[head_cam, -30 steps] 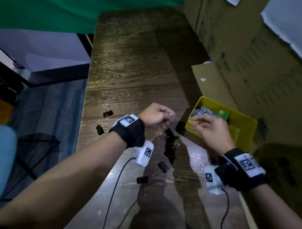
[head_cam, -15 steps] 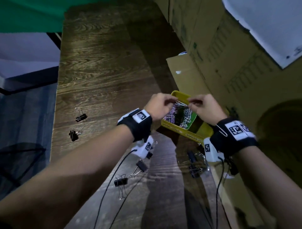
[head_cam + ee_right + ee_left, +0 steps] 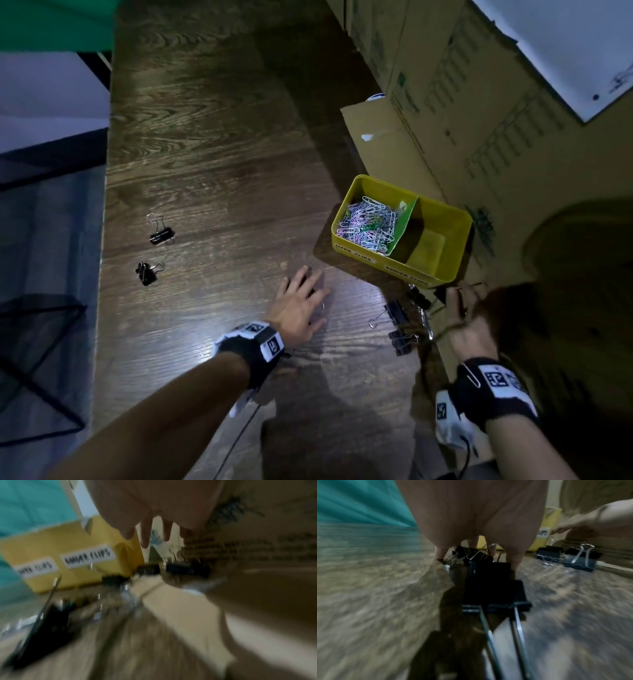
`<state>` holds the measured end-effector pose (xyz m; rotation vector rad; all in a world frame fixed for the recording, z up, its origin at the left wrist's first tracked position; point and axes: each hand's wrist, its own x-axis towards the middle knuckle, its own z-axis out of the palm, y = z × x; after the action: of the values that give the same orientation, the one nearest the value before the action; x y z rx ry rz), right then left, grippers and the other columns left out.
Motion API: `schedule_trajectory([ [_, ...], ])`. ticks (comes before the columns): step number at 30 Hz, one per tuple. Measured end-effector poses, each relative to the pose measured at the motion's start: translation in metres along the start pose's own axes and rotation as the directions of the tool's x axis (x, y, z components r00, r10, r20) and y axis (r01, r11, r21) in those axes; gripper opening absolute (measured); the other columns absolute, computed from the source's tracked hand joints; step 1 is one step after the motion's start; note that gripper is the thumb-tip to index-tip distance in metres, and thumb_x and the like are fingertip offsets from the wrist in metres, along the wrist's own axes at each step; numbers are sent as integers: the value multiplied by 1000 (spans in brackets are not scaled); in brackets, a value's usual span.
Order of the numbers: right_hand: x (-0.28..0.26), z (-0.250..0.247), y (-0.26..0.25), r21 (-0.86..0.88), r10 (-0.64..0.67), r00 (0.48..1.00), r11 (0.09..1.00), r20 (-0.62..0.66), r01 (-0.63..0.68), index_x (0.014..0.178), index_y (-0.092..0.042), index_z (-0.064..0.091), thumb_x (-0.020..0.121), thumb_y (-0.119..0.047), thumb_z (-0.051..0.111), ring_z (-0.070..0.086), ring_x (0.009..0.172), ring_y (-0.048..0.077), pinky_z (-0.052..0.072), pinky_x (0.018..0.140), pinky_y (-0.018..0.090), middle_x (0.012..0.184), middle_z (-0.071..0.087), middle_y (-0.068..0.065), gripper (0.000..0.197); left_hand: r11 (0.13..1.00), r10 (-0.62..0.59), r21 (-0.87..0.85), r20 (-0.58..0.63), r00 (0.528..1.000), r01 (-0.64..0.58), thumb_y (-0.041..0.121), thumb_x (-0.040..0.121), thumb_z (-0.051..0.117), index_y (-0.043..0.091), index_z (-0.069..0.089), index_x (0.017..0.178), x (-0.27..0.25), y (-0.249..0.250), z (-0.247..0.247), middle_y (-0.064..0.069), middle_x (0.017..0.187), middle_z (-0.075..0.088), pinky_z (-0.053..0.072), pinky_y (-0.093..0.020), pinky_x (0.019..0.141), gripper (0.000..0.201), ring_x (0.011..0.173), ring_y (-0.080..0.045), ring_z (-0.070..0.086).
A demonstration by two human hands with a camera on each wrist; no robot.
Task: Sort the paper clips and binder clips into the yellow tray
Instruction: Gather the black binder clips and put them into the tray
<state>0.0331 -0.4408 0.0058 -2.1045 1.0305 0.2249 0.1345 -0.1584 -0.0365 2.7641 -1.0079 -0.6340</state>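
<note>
Left hand (image 3: 298, 308) reaching low over the counter (image 3: 212, 164), fingers spread and straight above binder clips (image 3: 494, 588), gripping nothing. Right hand (image 3: 467, 320) hovering open, fingers extended, beside a cluster of binder clips (image 3: 399, 322) near the counter's right edge, holding nothing. Sitting just beyond both hands, yellow tray (image 3: 455, 219): left compartment heaped with paper clips (image 3: 368, 224), right compartment showing only bare yellow. Lying well apart at left, two more binder clips (image 3: 152, 253).

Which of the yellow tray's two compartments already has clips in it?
The left compartment of the yellow tray, heaped with coloured paper clips. The right compartment, beyond the green divider, shows only bare yellow floor.
</note>
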Motion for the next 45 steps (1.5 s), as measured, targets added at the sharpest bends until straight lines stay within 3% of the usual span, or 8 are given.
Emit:
schedule_trajectory([
  [6,-8,49,14,-347,-244,966,916,-90,199,134,-18,47,93,-57,29,30,134,29,29,109,52,143,39,11,60,968,139,-189,-153,978,-167,62,88,36,34,29,141,-38,-11,13,-4,156,16,19,-55,112,60,144,-27,5],
  [10,-39,80,-8,-461,-255,960,870,-117,175,137,-25,44,90,-56,23,25,137,33,14,108,56,147,36,14,60,946,-126,-323,-354,927,6,60,90,33,29,37,139,-56,-54,-21,-3,154,19,19,-54,113,58,142,-23,14],
  [15,-58,128,-35,-431,-259,966,874,-22,225,143,-23,37,86,-60,16,15,142,33,8,111,59,153,27,14,71,845,-514,-416,-462,722,336,50,89,44,18,44,135,-81,-147,-46,-13,151,26,22,-50,112,56,138,-31,24],
  [19,-76,161,-66,-391,-347,935,852,76,348,142,-23,39,89,-55,22,6,145,29,2,112,59,156,19,10,64,785,-608,-479,-473,638,393,35,90,56,17,43,136,-96,-201,-50,-14,149,28,22,-46,112,51,137,-32,25],
  [25,-93,197,-98,-394,-453,854,758,255,520,146,-29,27,87,-59,7,-4,145,27,-8,113,56,159,6,7,69,776,-614,-342,-221,758,530,50,86,55,33,25,145,-83,-232,-45,-8,157,10,8,-50,113,68,141,-39,5],
  [32,-101,207,-109,-426,-470,827,709,308,562,147,-29,24,89,-57,6,-5,145,27,-7,114,56,159,6,6,67,938,-282,-265,-216,935,222,65,82,36,22,45,135,-82,-202,-22,-9,150,31,25,-57,107,69,135,-35,30],
  [39,-103,200,-107,-398,-464,804,703,373,590,149,-30,15,87,-59,0,-11,145,22,-15,112,50,159,2,3,70,931,-176,-347,-145,974,116,58,90,17,30,27,142,-121,-127,14,10,152,3,-4,-47,113,60,142,-14,-3],
  [45,-106,168,-95,-81,-435,813,863,387,500,148,-34,11,97,-53,25,-14,143,7,-4,115,33,159,-6,-3,56,830,-180,-543,-44,983,128,68,85,23,32,27,137,-152,-87,25,17,151,-4,5,-43,114,64,141,-6,-9],
])
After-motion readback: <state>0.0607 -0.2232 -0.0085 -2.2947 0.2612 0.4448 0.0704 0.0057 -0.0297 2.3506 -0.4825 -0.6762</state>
